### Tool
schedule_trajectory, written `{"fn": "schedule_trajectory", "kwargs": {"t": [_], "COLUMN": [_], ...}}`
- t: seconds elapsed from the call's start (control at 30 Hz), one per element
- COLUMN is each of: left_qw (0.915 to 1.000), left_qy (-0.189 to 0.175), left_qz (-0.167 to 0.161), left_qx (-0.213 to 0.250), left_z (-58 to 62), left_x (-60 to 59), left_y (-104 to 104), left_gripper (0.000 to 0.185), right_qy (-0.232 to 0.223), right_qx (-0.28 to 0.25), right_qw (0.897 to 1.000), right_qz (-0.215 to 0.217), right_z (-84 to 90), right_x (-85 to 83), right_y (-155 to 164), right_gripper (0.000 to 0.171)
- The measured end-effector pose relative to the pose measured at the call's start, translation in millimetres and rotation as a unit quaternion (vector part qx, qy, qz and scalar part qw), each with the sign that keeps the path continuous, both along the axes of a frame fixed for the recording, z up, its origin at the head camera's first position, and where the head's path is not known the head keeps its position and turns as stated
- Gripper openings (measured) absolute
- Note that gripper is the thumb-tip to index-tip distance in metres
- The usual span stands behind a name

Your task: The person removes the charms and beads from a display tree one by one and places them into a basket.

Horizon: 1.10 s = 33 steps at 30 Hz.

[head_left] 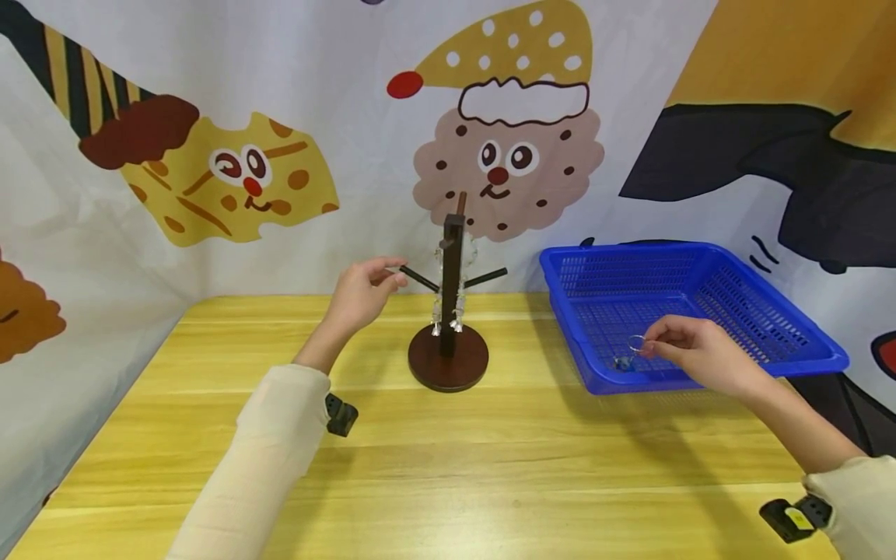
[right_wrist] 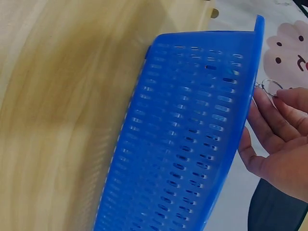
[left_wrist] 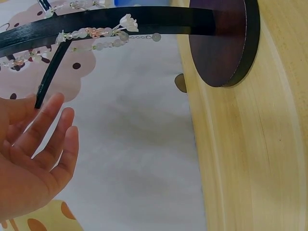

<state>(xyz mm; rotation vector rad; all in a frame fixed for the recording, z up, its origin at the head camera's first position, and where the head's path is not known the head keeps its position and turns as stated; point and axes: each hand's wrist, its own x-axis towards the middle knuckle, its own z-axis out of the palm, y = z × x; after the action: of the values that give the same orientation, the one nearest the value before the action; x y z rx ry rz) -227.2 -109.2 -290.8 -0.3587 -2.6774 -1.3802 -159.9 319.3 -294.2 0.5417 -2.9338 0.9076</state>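
Two hands show in the head view. The right hand (head_left: 693, 350) pinches a thin ring (head_left: 636, 343) over the blue basket (head_left: 616, 272). A small blue charm (head_left: 623, 363) is just under it. The left hand (head_left: 364, 294) is at the tip of a peg (head_left: 420, 280) on the dark stand (head_left: 451, 264). Beads (head_left: 460, 311) hang on the stand, so that part looks done. The ring is not on the stand, so that part looks left to do.

In the left wrist view, the thumb and first finger seem to pinch the peg's tip. The other fingers are spread.

In the right wrist view, a bit of chain (right_wrist: 258, 85) goes from the ring behind the basket's rim. I cannot see its end.
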Motion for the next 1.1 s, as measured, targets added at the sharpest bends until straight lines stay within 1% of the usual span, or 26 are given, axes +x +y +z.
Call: {"fn": "schedule_trajectory", "kwargs": {"t": [0.2,0.37,0.7,0.9,1.0,1.1], "left_qw": [1.0000,1.0000,1.0000,1.0000,1.0000,1.0000], "left_qy": [-0.003,-0.002,-0.006,-0.003,0.000,0.001], "left_qz": [-0.002,-0.003,0.000,0.001,0.000,0.000], "left_qx": [0.005,0.005,-0.001,0.000,0.000,0.002], "left_z": [-0.1,0.2,0.4,0.6,0.6,0.3], "left_x": [0.6,1.0,0.3,0.7,0.7,0.7], "left_y": [0,0,0,1,1,1], "left_gripper": [0.030,0.030,0.031,0.030,0.030,0.030], "right_qy": [-0.010,-0.010,-0.009,-0.006,-0.010,-0.004], "right_qx": [-0.005,-0.003,0.009,0.015,0.012,0.007], "right_qw": [1.000,1.000,1.000,1.000,1.000,1.000], "right_qz": [-0.002,0.000,0.000,0.009,0.017,0.027], "right_z": [-3.0,-1.3,15.1,25.0,29.8,33.3], "right_x": [0.7,1.5,-2.1,-6.9,-8.7,-10.4], "right_y": [0,1,-2,-13,-20,-28], "right_gripper": [0.007,0.008,0.010,0.011,0.012,0.011]}}
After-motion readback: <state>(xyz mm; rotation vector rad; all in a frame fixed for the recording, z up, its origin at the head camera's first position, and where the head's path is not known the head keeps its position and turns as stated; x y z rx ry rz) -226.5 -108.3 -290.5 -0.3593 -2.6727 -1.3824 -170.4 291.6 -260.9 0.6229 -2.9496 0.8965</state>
